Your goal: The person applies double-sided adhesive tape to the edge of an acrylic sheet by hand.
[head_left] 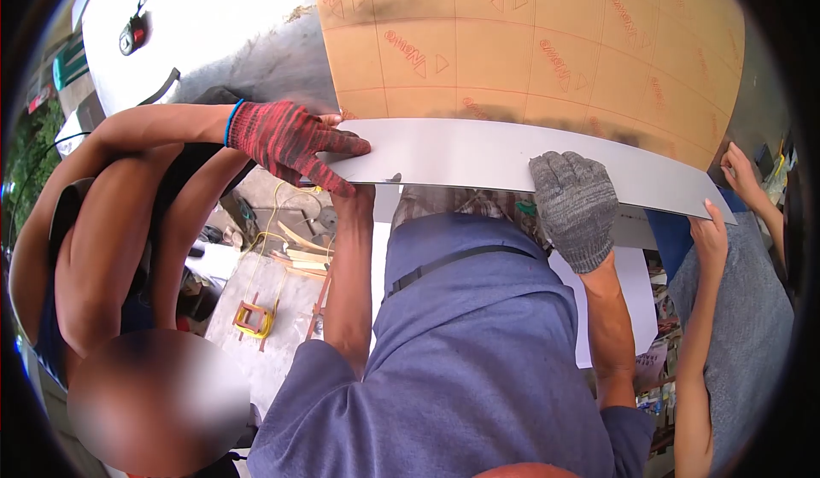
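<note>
A long light-grey sheet strip (461,149) lies across in front of my body, its near edge at my waist. My right hand (574,211), in a grey knit glove, is closed over the near edge, fingers bent on the top face. My left hand (363,194) meets the same edge further left; its fingers are mostly hidden by the strip and by a co-worker's red-and-black gloved hand (295,145), which rests on the strip's left end. Another person's bare hand (709,228) holds the right end.
Beyond the strip lies a large panel with printed tan film (530,42). A tape measure (132,34) sits on a bright metal sheet (222,25). Below left are wood offcuts (303,256) and a yellow cord reel (254,318). Co-workers stand close on both sides.
</note>
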`<state>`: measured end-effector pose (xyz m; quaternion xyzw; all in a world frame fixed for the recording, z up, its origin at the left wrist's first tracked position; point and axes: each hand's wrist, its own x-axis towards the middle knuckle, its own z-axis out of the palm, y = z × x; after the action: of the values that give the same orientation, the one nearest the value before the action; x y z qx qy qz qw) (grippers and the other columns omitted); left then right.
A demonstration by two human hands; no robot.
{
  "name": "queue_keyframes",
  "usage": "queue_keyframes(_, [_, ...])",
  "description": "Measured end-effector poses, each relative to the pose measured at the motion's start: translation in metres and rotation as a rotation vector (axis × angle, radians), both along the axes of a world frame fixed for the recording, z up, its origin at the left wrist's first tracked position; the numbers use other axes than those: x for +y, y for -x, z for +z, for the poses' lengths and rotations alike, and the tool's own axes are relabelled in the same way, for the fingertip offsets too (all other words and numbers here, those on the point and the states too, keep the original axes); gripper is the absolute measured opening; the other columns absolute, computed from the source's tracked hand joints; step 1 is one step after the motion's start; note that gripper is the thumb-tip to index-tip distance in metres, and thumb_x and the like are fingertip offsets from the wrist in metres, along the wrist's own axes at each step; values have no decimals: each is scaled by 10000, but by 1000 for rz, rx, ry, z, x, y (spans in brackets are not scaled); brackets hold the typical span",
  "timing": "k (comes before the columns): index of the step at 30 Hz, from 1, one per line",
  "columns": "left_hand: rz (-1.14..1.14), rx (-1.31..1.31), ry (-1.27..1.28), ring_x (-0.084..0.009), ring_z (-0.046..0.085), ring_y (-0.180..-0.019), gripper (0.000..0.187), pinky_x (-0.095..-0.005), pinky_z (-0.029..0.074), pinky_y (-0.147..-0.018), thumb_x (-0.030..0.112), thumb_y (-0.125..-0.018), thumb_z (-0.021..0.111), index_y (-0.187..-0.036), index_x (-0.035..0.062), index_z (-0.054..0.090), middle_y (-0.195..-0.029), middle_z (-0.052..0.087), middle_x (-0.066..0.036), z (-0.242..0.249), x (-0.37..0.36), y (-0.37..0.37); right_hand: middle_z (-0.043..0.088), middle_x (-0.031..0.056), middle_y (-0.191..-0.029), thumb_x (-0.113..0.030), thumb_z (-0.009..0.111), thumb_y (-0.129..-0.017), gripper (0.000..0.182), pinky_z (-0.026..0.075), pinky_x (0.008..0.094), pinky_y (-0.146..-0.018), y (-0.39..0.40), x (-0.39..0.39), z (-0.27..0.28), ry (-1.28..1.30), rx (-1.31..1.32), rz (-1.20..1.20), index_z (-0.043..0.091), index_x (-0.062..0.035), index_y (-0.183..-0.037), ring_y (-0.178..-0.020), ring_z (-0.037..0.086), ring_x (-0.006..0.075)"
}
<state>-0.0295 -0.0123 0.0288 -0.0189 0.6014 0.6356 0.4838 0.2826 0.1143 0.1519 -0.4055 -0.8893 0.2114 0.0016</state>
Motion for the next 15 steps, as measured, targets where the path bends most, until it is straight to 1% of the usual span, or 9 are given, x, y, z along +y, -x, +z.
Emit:
queue_keyframes(3, [-27, 22, 26, -169, 601, -1001, 342, -353, 500, -926, 287, -1024, 500, -1269, 49, 478, -1083, 574, -69, 0, 3, 1, 654, 122, -1027, -166, 657, -713, 367, 505, 432, -841, 1, 1, 2, 13, -5, 3, 667, -44, -1060, -961, 634, 293])
queue_keyframes(6, [-111, 92, 68, -171, 597, -1016, 342, -359, 500, -929, 286, -1023, 501, -1267, 48, 478, -1088, 572, -70, -2, 6, 3, 655, 122, -1043, -176, 662, -711, 378, 502, 438, -864, -1, -1, 0, 22, -12, 4, 669, -49, -1067, -983, 634, 296])
queue_keyframes(7, [-188, 169, 84, -172, 596, -1021, 342, -361, 501, -929, 286, -1023, 501, -1267, 47, 479, -1090, 571, -71, -4, 6, 4, 655, 122, -1048, -180, 665, -711, 382, 500, 440, -871, -1, -2, -1, 25, -14, 4, 670, -50, -1070, -989, 633, 297])
queue_keyframes(9, [-441, 507, 125, -202, 602, -1092, 371, -402, 506, -996, 280, -991, 576, -1284, 70, 488, -1151, 588, -67, -7, 4, 7, 654, 125, -1050, -189, 668, -709, 384, 500, 443, -860, -4, -3, -3, 10, -8, 19, 671, -45, -1064, -984, 633, 296])
queue_keyframes(11, [-372, 388, 68, -216, 603, -1127, 393, -425, 506, -1028, 282, -974, 612, -1293, 84, 497, -1181, 597, -65, -5, 3, 11, 652, 125, -1039, -196, 667, -708, 383, 499, 442, -839, -2, -1, -3, 14, 12, 28, 668, -41, -1059, -967, 633, 291])
queue_keyframes(12, [-178, 94, -9, -214, 601, -1126, 394, -428, 504, -1028, 287, -974, 612, -1295, 88, 501, -1181, 597, -64, -2, 4, 12, 650, 124, -1028, -197, 665, -709, 381, 498, 439, -824, 0, 0, -2, 26, 22, 27, 665, -39, -1056, -953, 633, 286])
queue_keyframes(14, [32, -241, -61, -205, 608, -1115, 379, -439, 482, -1040, 285, -965, 619, -1283, 98, 532, -1168, 621, -52, -1, 7, 8, 642, 122, -1005, -201, 653, -716, 375, 492, 429, -791, -1, 4, 5, 48, 10, 27, 655, -37, -1053, -923, 628, 274])
queue_keyframes(15, [99, -377, -82, -200, 611, -1109, 372, -445, 471, -1047, 283, -960, 622, -1277, 103, 547, -1161, 634, -46, 0, 6, 8, 637, 120, -993, -204, 642, -721, 371, 487, 422, -774, 1, 6, 8, 59, -8, 24, 648, -36, -1052, -908, 623, 267])
